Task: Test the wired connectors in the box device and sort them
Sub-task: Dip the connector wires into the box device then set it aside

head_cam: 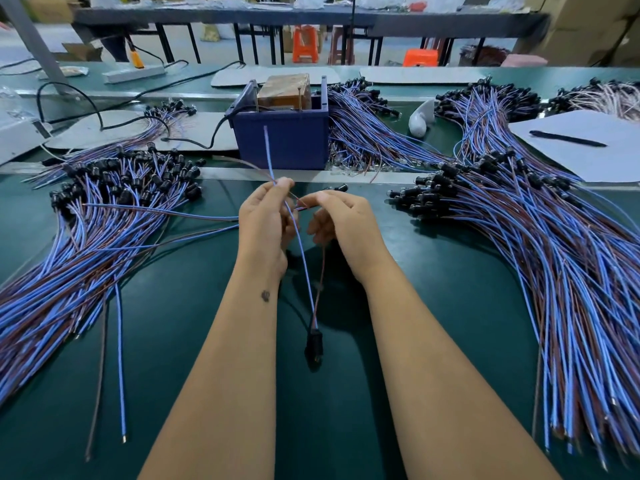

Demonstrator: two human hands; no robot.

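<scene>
One wired connector [314, 344] is in hand above the green surface [433, 306]: its black plug hangs low between the two forearms, and its blue and brown leads run up to the hands. The left hand [265, 230] has its fingers clenched on the blue lead, pinching it at the fingertips so that the free end stands up in front of the box device [282, 140]. The right hand [343, 226] pinches the brown lead just beside the left, fingers curled; the two hands are nearly touching.

Count: one blue box device, at the far edge of the near surface, centred, with a brown block [284, 90] in its open top and a black cable [211, 140] leaving its left side. Four heaps of wired connectors: a left pile [86, 230], a right pile [554, 254], a rear pile [367, 129] just right of the box, and a smaller one [166, 116] behind on the left. Individual pieces are too many to count. Two stray leads [119, 358] lie apart at lower left.

A white sheet [588, 157] with one black pen [568, 138] sits at far right. Open green surface lies between the left and right piles, under the forearms, to the near edge
</scene>
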